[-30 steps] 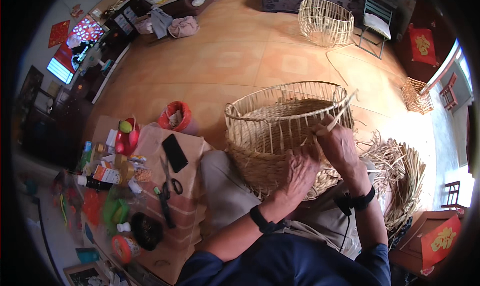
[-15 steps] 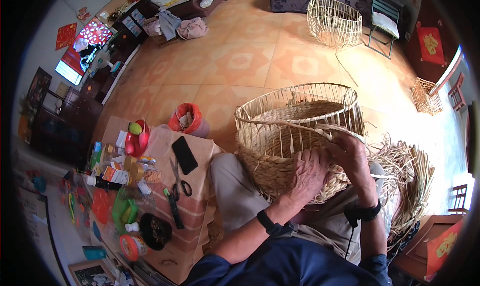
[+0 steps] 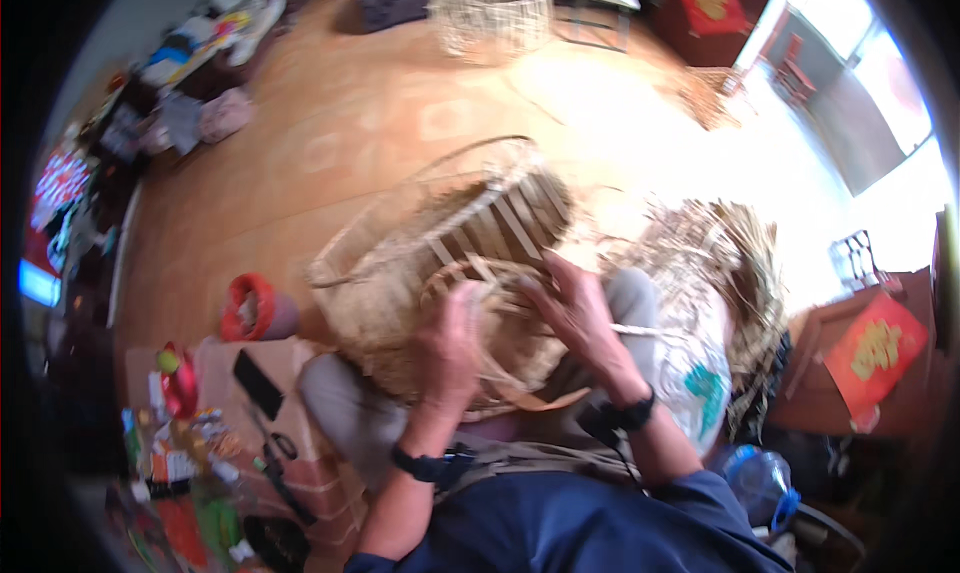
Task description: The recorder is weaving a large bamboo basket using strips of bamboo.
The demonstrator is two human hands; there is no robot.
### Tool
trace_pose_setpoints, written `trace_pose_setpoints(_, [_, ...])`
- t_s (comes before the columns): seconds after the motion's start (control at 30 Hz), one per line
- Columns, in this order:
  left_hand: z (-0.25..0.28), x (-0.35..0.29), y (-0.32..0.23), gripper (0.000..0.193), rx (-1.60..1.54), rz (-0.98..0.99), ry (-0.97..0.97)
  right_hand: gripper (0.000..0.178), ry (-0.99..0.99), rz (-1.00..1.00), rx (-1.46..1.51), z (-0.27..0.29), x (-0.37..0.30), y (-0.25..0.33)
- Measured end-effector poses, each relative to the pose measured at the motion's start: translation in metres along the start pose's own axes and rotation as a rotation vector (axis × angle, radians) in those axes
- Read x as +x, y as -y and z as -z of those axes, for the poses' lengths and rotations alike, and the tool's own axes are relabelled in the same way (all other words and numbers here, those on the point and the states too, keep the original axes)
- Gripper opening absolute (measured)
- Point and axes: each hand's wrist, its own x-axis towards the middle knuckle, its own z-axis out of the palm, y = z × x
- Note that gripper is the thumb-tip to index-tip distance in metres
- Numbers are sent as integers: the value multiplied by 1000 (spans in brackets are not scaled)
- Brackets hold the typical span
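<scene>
A half-woven straw basket (image 3: 375,323), with a plaited lower wall and bare upright stakes under a hoop rim, leans tilted between my knees. At the near side of its wall, my left hand (image 3: 450,348) has its fingers bent over the weave. Close by on the right, my right hand (image 3: 578,318) is pinched on a straw strand (image 3: 637,330), whose pale end sticks out past it. Another flat brown strip (image 3: 545,403) hangs loose below the hands. Motion blur softens the fingertips.
To the right lies a heap of dry straw (image 3: 745,263). On the left, a covered table (image 3: 325,463) holds a black phone (image 3: 258,384), scissors (image 3: 275,438) and small goods, beside a red-lined bin (image 3: 262,308). Another basket frame (image 3: 490,18) stands far off.
The view has swung right, so the room appears shifted left. The basket has tipped and turned, and my hands have moved apart along its near side.
</scene>
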Motion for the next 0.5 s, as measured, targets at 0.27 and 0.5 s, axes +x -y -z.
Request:
trace_pose_setpoints(0.27, [25,-3,2,32,-380,198,15,19,-178,-372,1078,13,-3,-18])
trace_pose_setpoints(0.5, [16,-11,16,24,-95,31,-47,37,-356,-390,1840,60,-25,-77])
